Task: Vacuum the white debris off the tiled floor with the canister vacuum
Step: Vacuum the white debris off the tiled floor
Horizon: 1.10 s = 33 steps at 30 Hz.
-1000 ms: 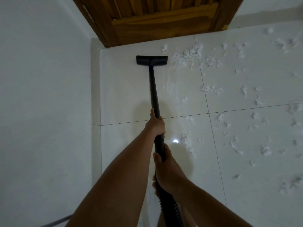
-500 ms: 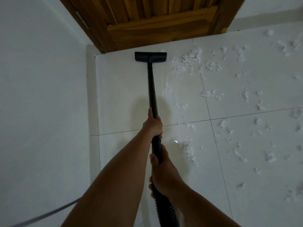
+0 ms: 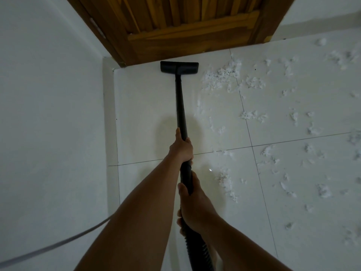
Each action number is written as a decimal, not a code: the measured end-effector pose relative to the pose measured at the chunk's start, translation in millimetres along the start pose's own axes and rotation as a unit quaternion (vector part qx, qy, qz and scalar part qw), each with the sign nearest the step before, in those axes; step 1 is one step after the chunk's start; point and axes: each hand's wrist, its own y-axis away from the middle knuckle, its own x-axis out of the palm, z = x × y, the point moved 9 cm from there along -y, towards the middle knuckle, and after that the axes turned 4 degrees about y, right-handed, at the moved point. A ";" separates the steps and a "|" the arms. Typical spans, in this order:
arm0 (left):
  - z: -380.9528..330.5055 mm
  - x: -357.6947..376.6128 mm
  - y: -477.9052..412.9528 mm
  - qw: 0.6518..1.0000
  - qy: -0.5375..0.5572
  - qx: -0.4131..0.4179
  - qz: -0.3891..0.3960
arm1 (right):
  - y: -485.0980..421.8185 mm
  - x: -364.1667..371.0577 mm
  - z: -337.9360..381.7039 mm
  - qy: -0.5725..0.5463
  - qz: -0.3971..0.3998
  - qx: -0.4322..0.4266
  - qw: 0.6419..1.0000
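Note:
I hold a black vacuum wand [image 3: 180, 106] with both hands. My left hand [image 3: 181, 148] grips it higher up the tube; my right hand [image 3: 193, 204] grips it lower, just above the ribbed hose [image 3: 197, 249]. The flat black floor nozzle [image 3: 179, 67] rests on the white tiled floor [image 3: 144, 114], close to the foot of the wooden door. White fluffy debris [image 3: 221, 77] lies in a clump just right of the nozzle, and scattered bits [image 3: 289, 153] cover the tiles to the right. The canister itself is out of view.
A wooden door [image 3: 185, 26] in its frame closes the far side. A white wall [image 3: 48, 114] runs along the left with a skirting strip [image 3: 109, 124]. A grey cable [image 3: 58, 245] crosses the lower left in front of the wall.
The nozzle has slid forward towards the foot of the door, and my arms have stretched out with it. The view tilted a little, bringing the grey cable more into sight.

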 end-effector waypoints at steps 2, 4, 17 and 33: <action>5.0 0.9 8.3 1.000 0.005 -0.005 -0.001 | 8.4 0.7 -3.6 0.006 0.005 -0.001 1.000; 12.6 3.7 18.5 1.000 0.009 -0.011 -0.001 | 17.2 0.9 -10.3 0.020 0.007 -0.003 1.000; 39.4 33.9 68.7 0.998 0.056 -0.029 -0.006 | 56.7 -17.0 -50.0 0.049 0.009 -0.025 0.998; -16.5 1.1 0.3 0.998 0.052 -0.017 -0.017 | 5.1 -27.3 21.3 0.012 0.025 -0.026 0.999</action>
